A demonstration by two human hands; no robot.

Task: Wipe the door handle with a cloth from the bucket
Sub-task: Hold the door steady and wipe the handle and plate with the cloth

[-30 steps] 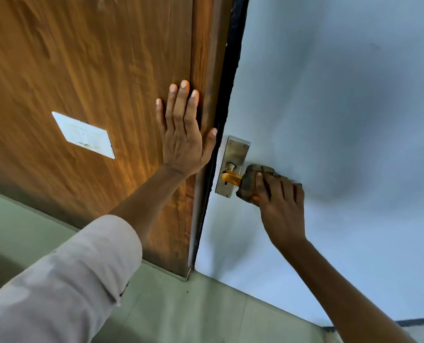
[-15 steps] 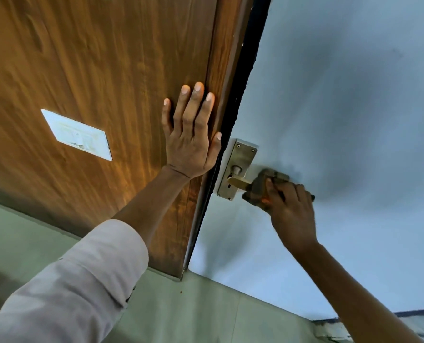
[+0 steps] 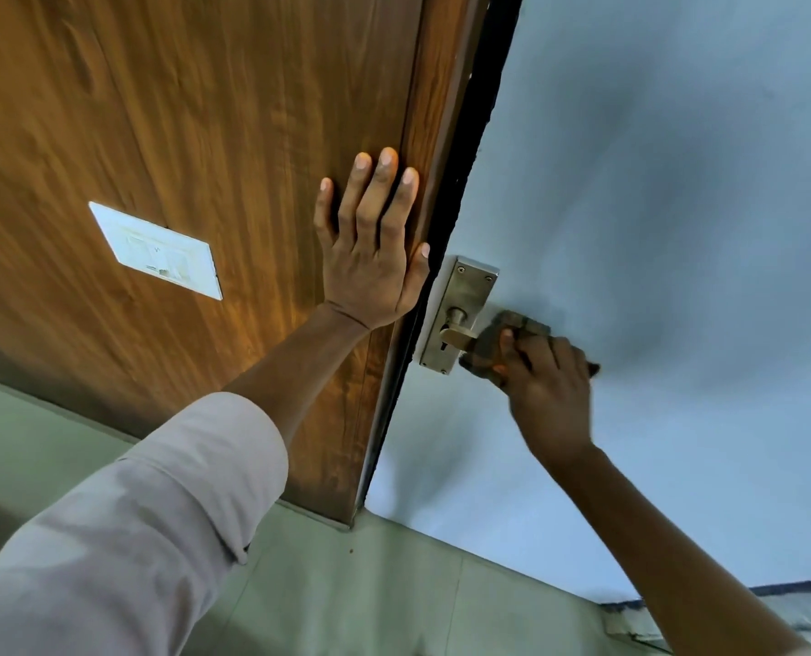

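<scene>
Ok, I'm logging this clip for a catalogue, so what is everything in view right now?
wooden panel: one, brown, left half
switch plate: one, white, on the wooden panel
door: one, pale blue-grey, right half
handle plate: one, metal, at the door's edge
door handle: one, brass-coloured, on the handle plate, its outer end covered
cloth: one, dull brown-grey, wrapped over the door handle
floor: pale green, bottom
sleeve: one, light, on the left arm
left hand: flat on the wooden panel
right hand: gripping the cloth

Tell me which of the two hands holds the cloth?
The right hand: it clutches the brown cloth around the door handle. The left hand holds nothing and lies flat on the wooden panel.
</scene>
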